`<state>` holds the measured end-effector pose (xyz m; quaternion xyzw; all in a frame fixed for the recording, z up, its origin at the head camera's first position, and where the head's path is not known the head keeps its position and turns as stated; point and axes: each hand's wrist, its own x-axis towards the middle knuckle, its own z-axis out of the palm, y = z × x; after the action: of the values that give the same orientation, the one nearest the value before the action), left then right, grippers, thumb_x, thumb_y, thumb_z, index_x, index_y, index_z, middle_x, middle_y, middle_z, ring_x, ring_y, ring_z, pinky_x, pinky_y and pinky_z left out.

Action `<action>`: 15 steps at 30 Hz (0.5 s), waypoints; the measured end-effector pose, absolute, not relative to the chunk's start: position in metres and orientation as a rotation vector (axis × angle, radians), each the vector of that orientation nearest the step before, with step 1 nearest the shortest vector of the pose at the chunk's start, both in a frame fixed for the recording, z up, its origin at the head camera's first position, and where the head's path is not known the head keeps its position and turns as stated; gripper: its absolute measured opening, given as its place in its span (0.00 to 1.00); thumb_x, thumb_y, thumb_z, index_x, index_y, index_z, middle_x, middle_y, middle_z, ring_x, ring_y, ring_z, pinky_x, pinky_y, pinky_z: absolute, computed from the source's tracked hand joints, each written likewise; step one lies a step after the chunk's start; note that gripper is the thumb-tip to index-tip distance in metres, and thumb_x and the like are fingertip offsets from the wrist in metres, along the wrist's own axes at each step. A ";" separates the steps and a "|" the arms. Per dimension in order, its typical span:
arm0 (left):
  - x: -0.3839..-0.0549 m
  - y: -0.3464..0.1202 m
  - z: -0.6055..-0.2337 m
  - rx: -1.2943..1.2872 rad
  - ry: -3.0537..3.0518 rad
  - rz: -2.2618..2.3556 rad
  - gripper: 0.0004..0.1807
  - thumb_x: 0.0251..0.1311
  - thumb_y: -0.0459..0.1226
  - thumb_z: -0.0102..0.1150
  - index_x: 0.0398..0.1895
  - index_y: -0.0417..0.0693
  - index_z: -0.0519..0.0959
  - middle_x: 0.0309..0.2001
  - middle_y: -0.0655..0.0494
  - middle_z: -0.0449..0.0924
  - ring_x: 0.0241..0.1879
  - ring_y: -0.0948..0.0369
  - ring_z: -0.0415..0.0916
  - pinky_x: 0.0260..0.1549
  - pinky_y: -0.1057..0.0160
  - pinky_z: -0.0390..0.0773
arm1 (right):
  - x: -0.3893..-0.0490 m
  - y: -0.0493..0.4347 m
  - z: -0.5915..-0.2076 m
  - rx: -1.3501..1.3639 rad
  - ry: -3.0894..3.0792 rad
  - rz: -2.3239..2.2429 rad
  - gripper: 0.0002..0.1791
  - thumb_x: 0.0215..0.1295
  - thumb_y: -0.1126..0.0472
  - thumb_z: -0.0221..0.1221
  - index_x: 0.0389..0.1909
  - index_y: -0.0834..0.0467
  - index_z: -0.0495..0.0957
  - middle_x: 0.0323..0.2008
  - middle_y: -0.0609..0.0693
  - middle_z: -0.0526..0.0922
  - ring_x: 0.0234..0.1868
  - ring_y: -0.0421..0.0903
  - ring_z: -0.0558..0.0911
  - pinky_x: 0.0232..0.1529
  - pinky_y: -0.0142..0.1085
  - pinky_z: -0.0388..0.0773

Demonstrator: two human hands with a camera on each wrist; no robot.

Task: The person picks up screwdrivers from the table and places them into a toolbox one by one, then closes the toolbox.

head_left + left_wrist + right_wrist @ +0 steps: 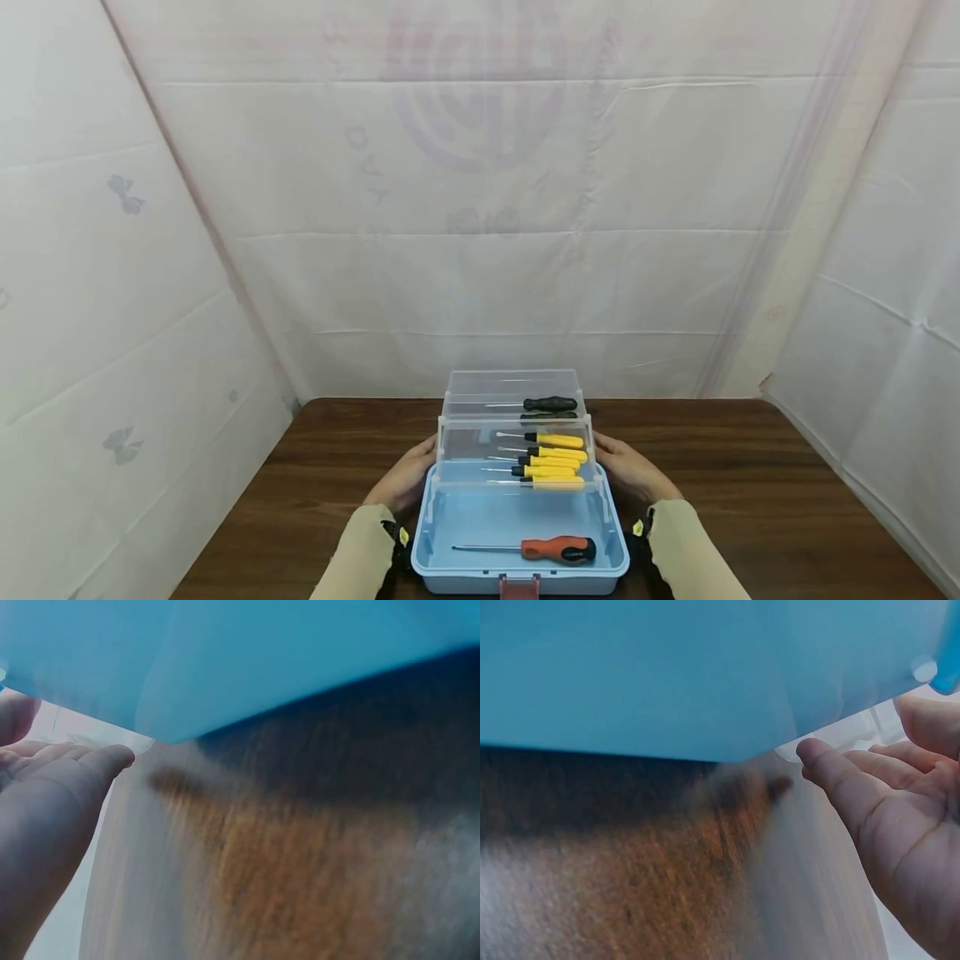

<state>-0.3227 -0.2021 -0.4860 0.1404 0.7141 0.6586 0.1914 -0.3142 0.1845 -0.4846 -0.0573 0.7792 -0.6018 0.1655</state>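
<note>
A light blue toolbox (pixel 480 521) stands open, its clear trays (pixel 468 429) fanned out toward the back. My left hand (pixel 408 475) is at the trays' left side, and my right hand (pixel 633 471) is at their right side. In both wrist views the fingers are fairly straight and reach past the blue box wall (pixel 630 675) to the clear plastic; firm contact is hard to judge. An orange and black screwdriver (pixel 558 549) lies in the blue base. Several yellow-handled screwdrivers (pixel 555 456) lie in a clear tray, and a black-handled screwdriver (pixel 551 403) lies farther back.
A dark brown wooden table (pixel 750 500) is under the toolbox. A reddish latch (pixel 519 588) hangs at the box's front. White sheeting (pixel 480 292) hangs behind the table and along both sides.
</note>
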 end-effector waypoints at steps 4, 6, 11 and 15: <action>-0.322 -0.203 -0.486 0.408 2.018 1.847 0.32 0.76 0.45 0.33 0.76 0.40 0.43 0.75 0.36 0.45 0.72 0.37 0.47 0.67 0.35 0.55 | -0.315 0.185 -0.484 -0.177 2.258 -1.679 0.37 0.74 0.48 0.45 0.74 0.65 0.46 0.72 0.69 0.53 0.70 0.68 0.58 0.66 0.62 0.60; -0.322 -0.203 -0.486 0.422 2.013 1.846 0.32 0.76 0.45 0.32 0.76 0.40 0.42 0.75 0.36 0.44 0.72 0.37 0.47 0.67 0.36 0.55 | -0.314 0.184 -0.485 -0.164 2.262 -1.689 0.36 0.75 0.50 0.45 0.74 0.64 0.47 0.72 0.69 0.54 0.70 0.67 0.59 0.66 0.62 0.60; -0.322 -0.203 -0.486 0.451 2.010 1.852 0.32 0.76 0.43 0.32 0.76 0.40 0.40 0.76 0.38 0.42 0.73 0.38 0.44 0.67 0.36 0.54 | -0.312 0.182 -0.485 -0.136 2.273 -1.723 0.35 0.74 0.53 0.47 0.74 0.63 0.49 0.72 0.67 0.55 0.70 0.67 0.59 0.66 0.63 0.59; -0.323 -0.201 -0.484 0.468 2.032 1.859 0.32 0.76 0.42 0.34 0.76 0.41 0.40 0.77 0.39 0.40 0.74 0.39 0.41 0.68 0.35 0.51 | -0.312 0.183 -0.484 -0.153 2.306 -1.726 0.34 0.74 0.54 0.47 0.75 0.61 0.49 0.73 0.66 0.55 0.71 0.67 0.58 0.67 0.63 0.57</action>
<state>-0.3231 -0.2012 -0.4842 0.1651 0.7165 0.6553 0.1730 -0.3121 0.1827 -0.4839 -0.0528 0.7929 -0.5934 0.1281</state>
